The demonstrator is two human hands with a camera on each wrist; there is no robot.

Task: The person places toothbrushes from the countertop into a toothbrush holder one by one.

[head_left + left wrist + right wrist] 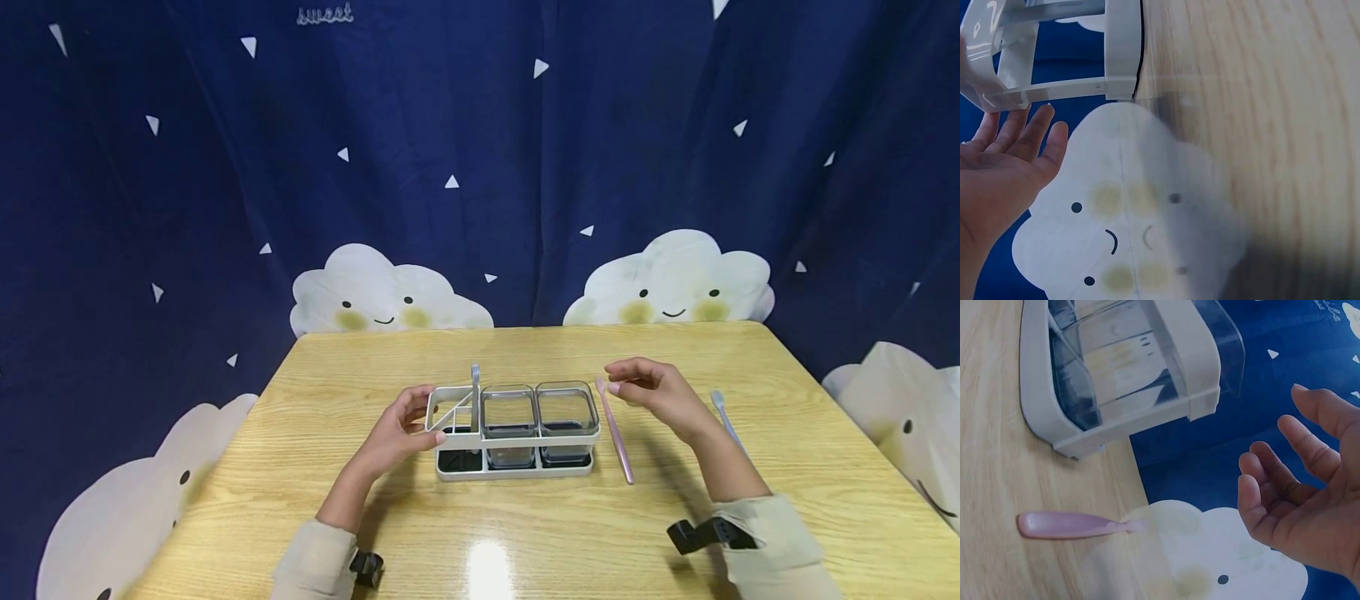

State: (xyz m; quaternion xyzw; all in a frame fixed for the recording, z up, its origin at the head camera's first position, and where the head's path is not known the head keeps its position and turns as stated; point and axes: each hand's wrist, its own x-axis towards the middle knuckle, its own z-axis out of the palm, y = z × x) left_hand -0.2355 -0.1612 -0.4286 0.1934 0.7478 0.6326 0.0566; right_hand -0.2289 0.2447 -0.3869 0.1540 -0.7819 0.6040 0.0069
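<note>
A white toothbrush holder [517, 474] stands mid-table with two clear square cups, the nearer-left cup [510, 454] and the right cup [567, 452], in its frame. My left hand [405, 423] grips the holder's left end, thumb at the front and fingers round the side. A grey-blue toothbrush [475, 398] stands upright in the holder's divided left section. Just right of the holder, a pink toothbrush [617, 433] lies on the wood. My right hand [656, 396] hovers by its head end, fingers loosely bent with nothing between them.
A light blue toothbrush [720, 404] lies farther right, partly hidden behind the right forearm. The wooden table [360, 367] ends at a dark blue curtain [420, 108] with cloud prints. Each wrist wears a black camera mount.
</note>
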